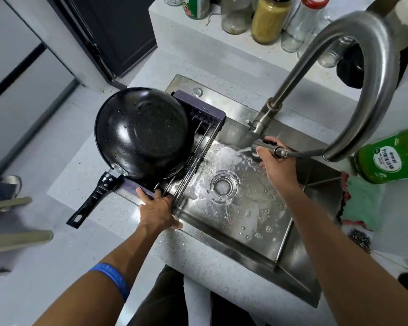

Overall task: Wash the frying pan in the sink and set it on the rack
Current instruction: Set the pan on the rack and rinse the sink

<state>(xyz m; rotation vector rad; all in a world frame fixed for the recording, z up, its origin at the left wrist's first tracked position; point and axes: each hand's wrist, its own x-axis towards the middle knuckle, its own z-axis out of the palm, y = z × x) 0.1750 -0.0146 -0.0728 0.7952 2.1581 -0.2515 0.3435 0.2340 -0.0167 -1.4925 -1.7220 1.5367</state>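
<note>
On the rack (pixel 199 118) the wet, heavy, slippery frying pan (pixel 141 132) (take its long handle (pixel 90 201)) sits upturned, left hand (pixel 158 208) resting released on the rack's edge, right hand (pixel 277 165) grasping the spray head (pixel 267 147).

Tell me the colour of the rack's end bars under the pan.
Dull purple, on the rack; the pan is black. Head view, the only one.

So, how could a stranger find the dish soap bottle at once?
Start at the steel sink and go to its right edge. The bottle lies there above a green cloth. It alone is bright green plastic; the jars behind the faucet are glass.
</note>
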